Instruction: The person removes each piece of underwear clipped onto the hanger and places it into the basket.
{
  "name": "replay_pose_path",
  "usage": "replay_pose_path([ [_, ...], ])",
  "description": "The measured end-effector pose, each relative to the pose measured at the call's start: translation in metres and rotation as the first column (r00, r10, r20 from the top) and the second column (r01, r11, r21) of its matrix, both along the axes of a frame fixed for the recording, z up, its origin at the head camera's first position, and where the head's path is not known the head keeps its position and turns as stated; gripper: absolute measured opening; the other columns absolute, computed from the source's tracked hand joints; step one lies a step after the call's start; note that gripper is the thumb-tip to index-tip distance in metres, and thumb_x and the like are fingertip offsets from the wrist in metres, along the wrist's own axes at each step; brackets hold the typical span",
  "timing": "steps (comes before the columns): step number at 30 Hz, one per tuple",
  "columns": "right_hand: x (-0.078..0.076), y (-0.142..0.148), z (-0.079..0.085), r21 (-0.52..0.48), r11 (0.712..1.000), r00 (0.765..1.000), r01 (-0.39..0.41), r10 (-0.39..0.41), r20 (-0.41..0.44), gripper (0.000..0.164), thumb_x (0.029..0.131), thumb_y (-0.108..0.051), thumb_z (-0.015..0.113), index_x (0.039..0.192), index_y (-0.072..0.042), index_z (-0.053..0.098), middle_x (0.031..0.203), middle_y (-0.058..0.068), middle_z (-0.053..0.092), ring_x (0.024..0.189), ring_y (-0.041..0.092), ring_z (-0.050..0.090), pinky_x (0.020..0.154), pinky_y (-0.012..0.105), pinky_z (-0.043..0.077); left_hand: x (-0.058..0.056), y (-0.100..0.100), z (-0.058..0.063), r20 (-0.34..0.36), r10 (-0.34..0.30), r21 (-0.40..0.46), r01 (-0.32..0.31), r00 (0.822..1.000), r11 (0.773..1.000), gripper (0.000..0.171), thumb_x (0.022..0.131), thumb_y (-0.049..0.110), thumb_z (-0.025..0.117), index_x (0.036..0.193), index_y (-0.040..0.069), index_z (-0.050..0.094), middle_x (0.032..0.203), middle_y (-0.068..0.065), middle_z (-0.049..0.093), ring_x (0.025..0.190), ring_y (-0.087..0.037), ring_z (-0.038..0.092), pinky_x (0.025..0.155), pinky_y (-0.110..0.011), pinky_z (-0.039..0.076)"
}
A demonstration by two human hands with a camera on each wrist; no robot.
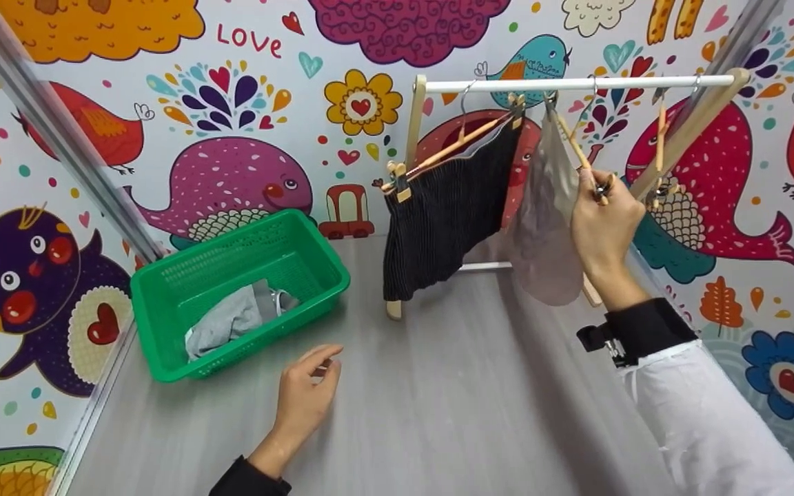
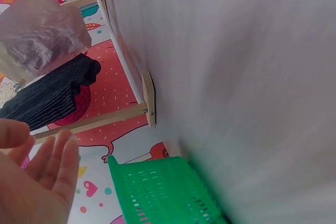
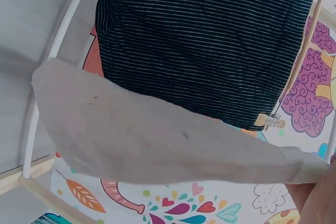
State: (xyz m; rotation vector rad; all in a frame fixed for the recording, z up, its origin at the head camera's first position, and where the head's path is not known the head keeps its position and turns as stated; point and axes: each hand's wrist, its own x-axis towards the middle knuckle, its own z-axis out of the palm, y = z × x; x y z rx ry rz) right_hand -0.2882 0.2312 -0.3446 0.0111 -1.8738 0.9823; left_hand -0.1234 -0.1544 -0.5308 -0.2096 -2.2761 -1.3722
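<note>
Well, at the far left a green basket (image 1: 231,258) stands on the grey tabletop (image 1: 438,386) against the patterned wall (image 1: 111,34), with a crumpled grey cloth (image 1: 228,320) lying inside it. Just beside its front right corner, and apart from it, the left hand (image 1: 307,393) hovers over the tabletop, its fingers loosely bent and parted from the thumb, holding nothing; the left wrist view shows the same relaxed fingers. Further right stands a small wooden rack with a white rail (image 1: 631,83) along the top. From the rail hangs a light wooden hanger (image 1: 462,140), and its clips hold a black garment with thin pale stripes (image 1: 449,213), which hangs down near the tabletop. To the right of that, a thin pale garment (image 1: 545,234) hangs at a second wooden hanger (image 1: 576,145), caught by the clip at the far end; whether the near clip bites the cloth is hidden by the fingers. The hook of this hanger appears to be over the rail. The right hand (image 1: 607,224) is closed around the near end of that hanger, fingers curled beside the metal clip, and the pale garment drops just to the left of the wrist. Past the hand, toward the rack's right end, a third wooden hanger (image 1: 661,138) hangs from the rail without a garment.
</note>
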Motion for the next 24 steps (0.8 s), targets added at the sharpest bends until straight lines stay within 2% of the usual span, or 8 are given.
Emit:
replay_pose_path([
  [3, 0.0, 0.004, 0.0, -0.01, 1.0, 1.0, -0.009, 0.009, -0.027, 0.023, 0.101, -0.011, 0.071, 0.102, 0.012, 0.076, 0.091, 0.024, 0.076, 0.071, -0.01, 0.053, 0.065, 0.01, 0.041, 0.0, 0.0, 0.0, 0.001, 0.005, 0.0, -0.005, 1.0, 1.0, 0.027, 0.09, -0.012, 0.07, 0.113, 0.0, 0.079, 0.111, -0.01, 0.077, 0.085, -0.018, 0.07, 0.072, -0.027, 0.06],
  [10, 0.004, 0.012, 0.005, 0.004, 1.0, 0.996, -0.013, 0.013, -0.084, 0.027, 0.102, -0.012, 0.07, 0.102, 0.015, 0.074, 0.091, 0.027, 0.075, 0.071, -0.014, 0.053, 0.066, 0.008, 0.043, -0.001, -0.002, 0.002, 0.049, 0.014, 0.01, -0.014, 0.999, 1.0, 0.028, 0.093, -0.009, 0.07, 0.12, -0.002, 0.076, 0.117, -0.013, 0.075, 0.09, -0.021, 0.07, 0.076, -0.03, 0.06],
  [15, 0.009, 0.015, 0.013, -0.023, 0.999, 0.994, -0.029, 0.026, -0.104, 0.026, 0.102, -0.01, 0.069, 0.102, 0.016, 0.073, 0.093, 0.027, 0.075, 0.074, -0.012, 0.056, 0.07, 0.009, 0.047, -0.003, -0.003, 0.003, 0.048, 0.032, 0.009, -0.033, 0.998, 0.999, 0.03, 0.093, -0.009, 0.071, 0.121, -0.002, 0.076, 0.119, -0.013, 0.075, 0.09, -0.022, 0.07, 0.077, -0.032, 0.06],
  [24, 0.026, 0.023, 0.015, -0.098, 0.994, 0.993, -0.046, 0.035, -0.115, 0.023, 0.1, -0.01, 0.072, 0.102, 0.013, 0.075, 0.086, 0.022, 0.073, 0.062, -0.002, 0.048, 0.061, 0.014, 0.041, -0.007, -0.002, 0.005, 0.012, 0.033, 0.0, -0.033, 0.999, 0.999, 0.033, 0.091, -0.014, 0.068, 0.121, -0.002, 0.076, 0.12, -0.013, 0.075, 0.091, -0.022, 0.071, 0.076, -0.03, 0.06],
])
